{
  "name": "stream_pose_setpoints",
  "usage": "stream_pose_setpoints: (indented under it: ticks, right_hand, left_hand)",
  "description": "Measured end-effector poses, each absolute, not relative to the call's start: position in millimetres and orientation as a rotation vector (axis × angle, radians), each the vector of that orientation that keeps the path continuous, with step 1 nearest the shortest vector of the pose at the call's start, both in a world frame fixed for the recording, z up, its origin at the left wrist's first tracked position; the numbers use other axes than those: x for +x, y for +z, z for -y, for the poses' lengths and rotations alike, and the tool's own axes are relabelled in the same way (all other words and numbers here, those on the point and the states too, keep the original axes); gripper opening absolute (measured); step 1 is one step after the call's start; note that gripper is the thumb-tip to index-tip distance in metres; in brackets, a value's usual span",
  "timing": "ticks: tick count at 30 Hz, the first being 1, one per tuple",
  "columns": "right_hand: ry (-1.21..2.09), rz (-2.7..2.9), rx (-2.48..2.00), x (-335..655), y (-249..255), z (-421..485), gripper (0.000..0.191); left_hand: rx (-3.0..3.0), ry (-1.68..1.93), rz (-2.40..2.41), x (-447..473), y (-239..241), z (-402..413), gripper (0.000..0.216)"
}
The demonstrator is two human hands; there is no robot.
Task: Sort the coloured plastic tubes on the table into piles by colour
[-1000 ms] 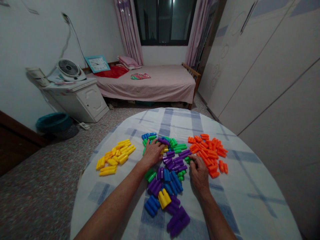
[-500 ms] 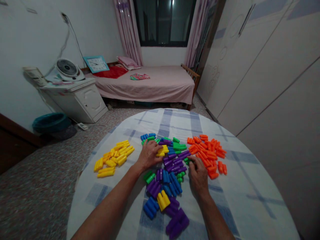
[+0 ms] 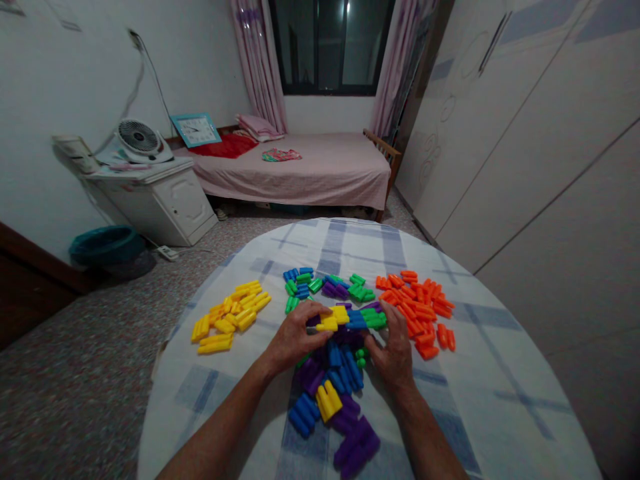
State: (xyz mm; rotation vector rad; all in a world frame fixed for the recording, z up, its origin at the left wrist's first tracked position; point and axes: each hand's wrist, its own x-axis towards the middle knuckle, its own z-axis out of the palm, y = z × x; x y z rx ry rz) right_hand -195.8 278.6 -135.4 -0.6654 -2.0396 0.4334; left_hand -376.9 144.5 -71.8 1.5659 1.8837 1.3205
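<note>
My left hand grips a yellow bullet-shaped plastic building block between thumb and fingers, over the middle of the table. Facing it, my right hand has its fingers closed around a green block. A blue block sits between the yellow and green ones; whether they are joined I cannot tell. Below the hands lie blue blocks, purple blocks and another yellow block. Green blocks and more blue pieces lie just beyond the fingers.
On the round table's checked cloth, a pile of yellow blocks lies left and orange blocks lie right. Behind are a bed, a white cabinet with a fan, and a bin. A wardrobe stands right.
My left hand has come nearer and slightly right with the yellow block. My right hand has picked up the green block, and a blue one now shows between both hands.
</note>
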Motion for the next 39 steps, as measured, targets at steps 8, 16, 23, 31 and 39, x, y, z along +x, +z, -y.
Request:
stream_pose_setpoints:
  ticks: [8,16,23,31,39]
  right_hand:
    - [0.659,2.105,-0.664,-192,-137,-277,0.032]
    - [0.591,2.055,-0.672,-193,-134,-278,0.027]
    - [0.556,2.127,-0.584,-193,-132,-271,0.049]
    - [0.874,1.953,-0.741,-193,-131,-265,0.026]
    - [0.934,1.905,-0.735,-191,-128,-271,0.026]
  left_hand:
    - [1.445,1.370,-1.883,-377,-73,-143,0.024]
    - [0.744,1.633,-1.840,-397,-70,-131,0.041]
    - [0.979,1.425,-1.669,-368,-79,-144,0.033]
    - [1.209,1.342,-1.718,-357,-84,-146,0.028]
    - [1.080,1.471,-1.830,-365,-94,-139,0.031]
